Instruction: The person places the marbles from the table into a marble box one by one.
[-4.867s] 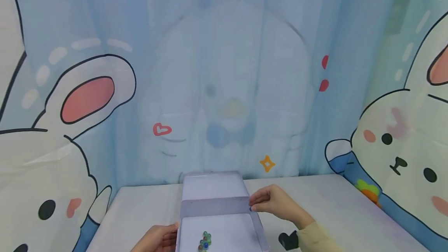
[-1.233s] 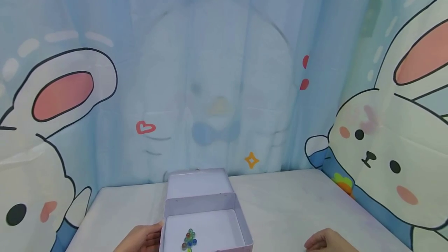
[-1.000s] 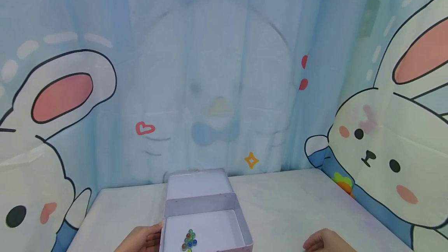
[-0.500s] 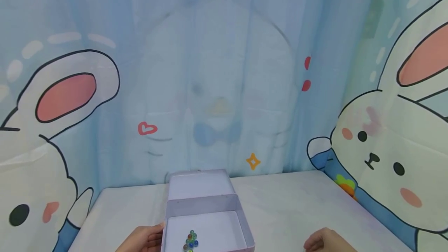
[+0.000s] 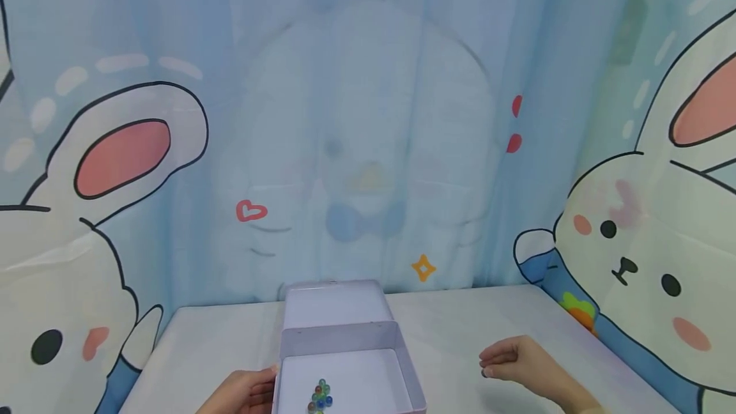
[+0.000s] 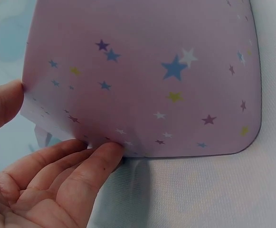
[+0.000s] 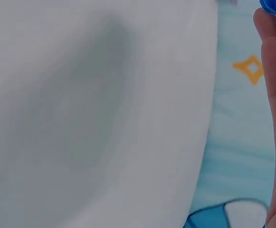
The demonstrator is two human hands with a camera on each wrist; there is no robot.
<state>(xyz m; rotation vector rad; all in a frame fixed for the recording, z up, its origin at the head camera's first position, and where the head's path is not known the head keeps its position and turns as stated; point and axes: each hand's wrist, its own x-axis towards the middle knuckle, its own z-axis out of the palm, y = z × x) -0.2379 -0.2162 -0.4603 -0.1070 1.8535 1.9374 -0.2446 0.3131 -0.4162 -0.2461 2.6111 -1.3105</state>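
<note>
An open lidded box [image 5: 411,379], pale lilac inside, stands on the table with its lid [image 5: 336,305] tipped back. Several glass marbles [image 5: 321,397] lie clustered on its floor, toward the left. My left hand [image 5: 244,391] holds the box's left side. In the left wrist view, the thumb is at one edge and the fingers touch the lower edge of the pink, star-printed wall [image 6: 142,85]. Right of the box, my right hand [image 5: 526,366] is raised above the table, pinching a blue marble [image 7: 271,4] at the fingertips.
A white cloth covers the table [image 5: 454,324]. Behind it hangs a light blue curtain [image 5: 368,114] printed with rabbits, close to the box lid.
About five seconds ago my right hand was at the box's right wall, then it was low at the right. Since half a second ago it has risen, now showing a marble. My left hand stays on the box.
</note>
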